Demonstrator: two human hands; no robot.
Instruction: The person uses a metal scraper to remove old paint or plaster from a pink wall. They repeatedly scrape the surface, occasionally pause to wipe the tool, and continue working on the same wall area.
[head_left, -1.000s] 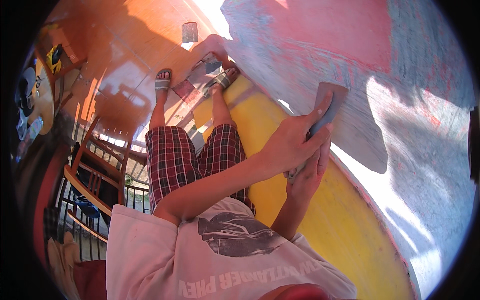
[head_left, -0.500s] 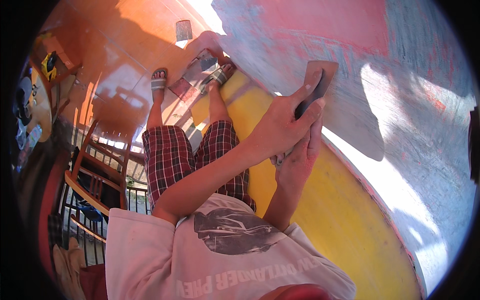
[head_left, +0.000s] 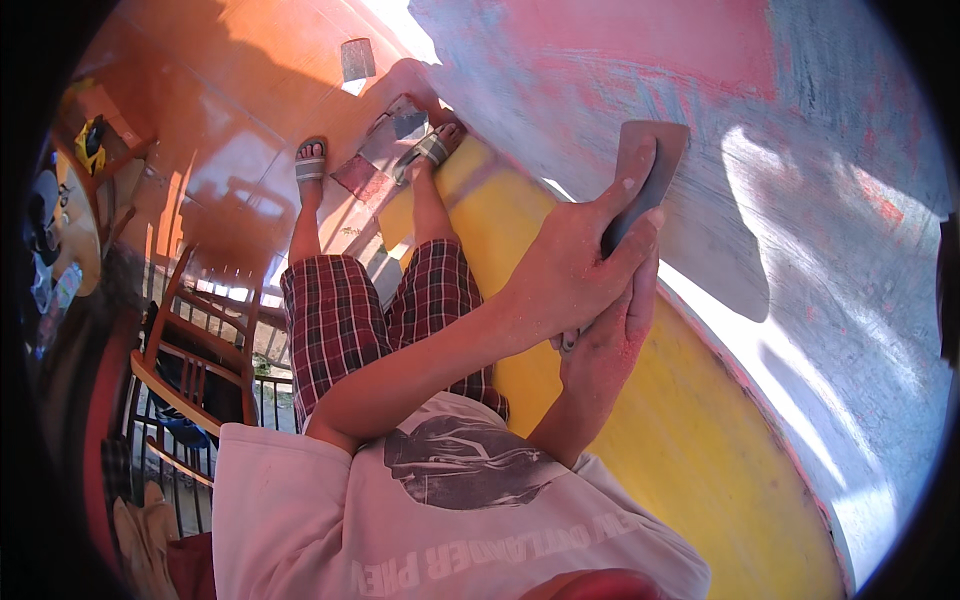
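Observation:
A flat, dark grey-brown scraper (head_left: 655, 165) with a flared end is held up against the blue-and-pink painted wall (head_left: 820, 260). My left hand (head_left: 575, 265) is closed on it, one finger stretched along the blade and the thumb at its near edge. Just below, my right hand (head_left: 610, 335) is closed and pressed together with the left around the scraper's lower part. The left hand hides much of that grip. Reddish dust coats the right hand and wrist.
A yellow curved band (head_left: 700, 460) runs along the wall's foot. My sandalled feet stand on the orange floor (head_left: 240, 110) near a worn, paint-smeared piece (head_left: 385, 150). To the left are a wooden chair (head_left: 200, 340) and a table (head_left: 85, 220) with items on it.
Both hands and the scraper have shifted slightly to the right along the wall. The grip looks the same, and the view has turned a little.

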